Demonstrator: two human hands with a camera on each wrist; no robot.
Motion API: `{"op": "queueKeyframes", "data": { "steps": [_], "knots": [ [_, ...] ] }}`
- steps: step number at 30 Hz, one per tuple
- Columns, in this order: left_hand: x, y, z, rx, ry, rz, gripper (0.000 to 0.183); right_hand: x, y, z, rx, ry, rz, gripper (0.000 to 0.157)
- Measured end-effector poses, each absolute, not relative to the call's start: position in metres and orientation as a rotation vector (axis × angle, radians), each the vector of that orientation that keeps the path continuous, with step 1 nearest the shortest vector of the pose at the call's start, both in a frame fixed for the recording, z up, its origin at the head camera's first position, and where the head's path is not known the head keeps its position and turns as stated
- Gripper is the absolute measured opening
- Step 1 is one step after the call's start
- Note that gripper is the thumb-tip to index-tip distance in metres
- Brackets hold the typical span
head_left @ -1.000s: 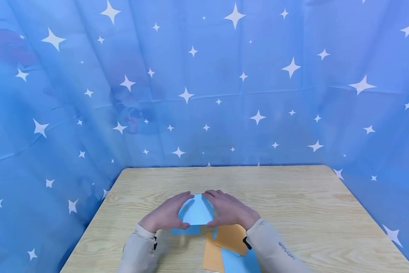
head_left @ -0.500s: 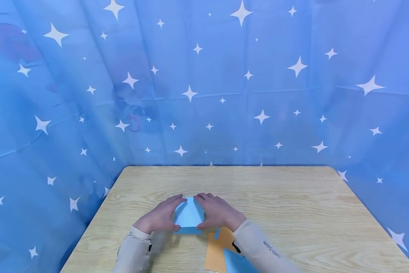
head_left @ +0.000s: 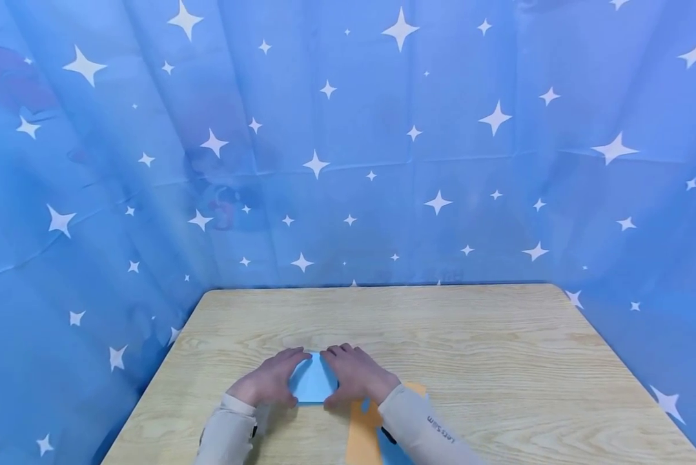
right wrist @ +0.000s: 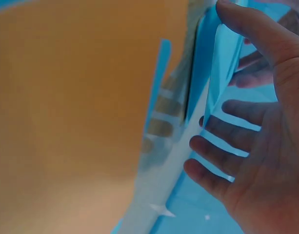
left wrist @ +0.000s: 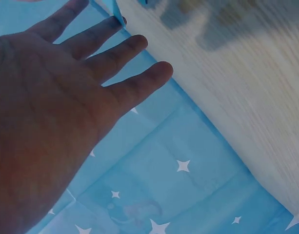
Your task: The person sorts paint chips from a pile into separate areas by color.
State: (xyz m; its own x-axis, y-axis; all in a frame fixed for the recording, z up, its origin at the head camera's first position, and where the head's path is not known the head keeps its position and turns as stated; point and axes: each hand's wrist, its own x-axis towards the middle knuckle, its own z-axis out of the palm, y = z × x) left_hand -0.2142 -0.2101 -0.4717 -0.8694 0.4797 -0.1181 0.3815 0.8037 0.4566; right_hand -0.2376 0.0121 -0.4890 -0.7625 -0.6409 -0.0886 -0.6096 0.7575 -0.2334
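Nearest are two cuffed, pale grey sleeves [head_left: 226, 426], the right one marked with dark lettering, and a small black band shows at the underside of each wrist. Partly beneath the right sleeve lie flat orange paper pieces [head_left: 362, 434] and a medium-blue paper piece [head_left: 393, 450], with a small blue bit [head_left: 365, 405] showing against the orange; the sleeve hides how far they extend. A little farther off and to the left, a light-blue, smooth paper sheet [head_left: 313, 381] sits between the two hands, left of the middle of the table's near half. The left hand [head_left: 270, 378] holds its left side and the right hand [head_left: 356, 373] its right side, each with the thumb toward the near corner and the fingers toward the far one. From the left wrist, the fingers look spread and nearly straight, one tip meeting the sheet's corner; the left thumb's contact cannot be told there. From the right wrist, a deeper-blue piece with a thin dark edge [right wrist: 200, 63] shows just beside the sheet; whether they touch is unclear. Beyond the hands stretches the pale wood-grain table [head_left: 470, 342], and along its far edge hangs a creased blue fabric curtain [head_left: 377, 135] printed with white four-pointed stars.
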Motion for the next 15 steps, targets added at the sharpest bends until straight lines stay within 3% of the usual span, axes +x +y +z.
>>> {"op": "queueKeyframes", "data": {
  "steps": [15],
  "knots": [
    [-0.207, -0.196, -0.472, 0.689, 2.777, 0.57, 0.086, -0.231, 0.026, -0.486, -0.964, 2.784, -0.357, 0.089]
  ]
}}
